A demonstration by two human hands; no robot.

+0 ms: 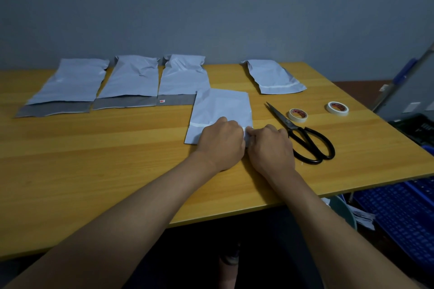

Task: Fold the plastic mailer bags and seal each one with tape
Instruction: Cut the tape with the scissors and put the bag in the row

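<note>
**Both grips pinch the mailer's near edge**

Left hand and right hand, fingers curled, pinch the mailer bag on the bench. Left of it lie three unsealed bags; right of it scissors, two tape rolls, one taped bag.

There are 5 mailer bags on the table. 3 lie in a row at the back left: the first bag, the second bag and the third bag. All 3 show a gray flap at the near end. 1 bag lies in the middle, under the hands. 1 more bag lies at the back right.

There are 2 rolls of tape: the near roll and the far roll.

There is 1 pair of scissors.

There are 2 hands: the left hand and the right hand.
</note>
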